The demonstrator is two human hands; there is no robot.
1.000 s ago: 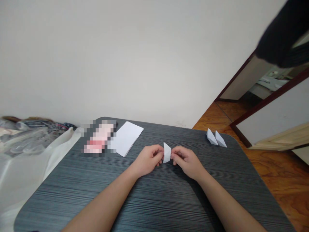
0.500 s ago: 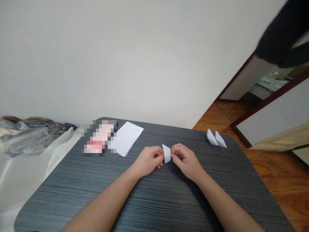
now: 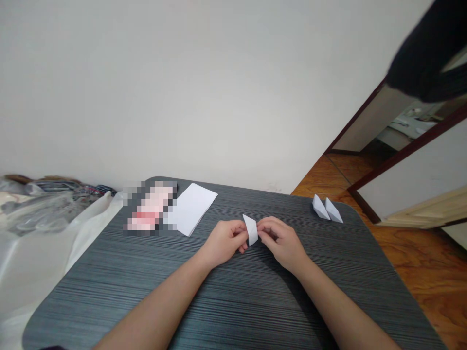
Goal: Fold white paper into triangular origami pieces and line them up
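Well, from where I sit, the left hand (image 3: 226, 243) is nearly closed, with its thumb and finger pinching one side of a small folded paper (image 3: 251, 230). The right hand (image 3: 284, 245) is curled up too, with its fingertips pinching the other side. The folded paper is between the two hands, at the middle of the counter (image 3: 233, 301). I think soft, small pushes work best here, because paper can crumple. I'd keep both hands even, so the tips stay sharp and the folds stay neat. Out to the left, a stack of white paper (image 3: 193, 206) lies next to a blurred pink thing (image 3: 148, 209). Far to the right, two pointed paper shapes (image 3: 334, 211) sit side by side. A second ago, the folded paper stood straighter; now its top leans more left. The stack and the two shapes have not moved.
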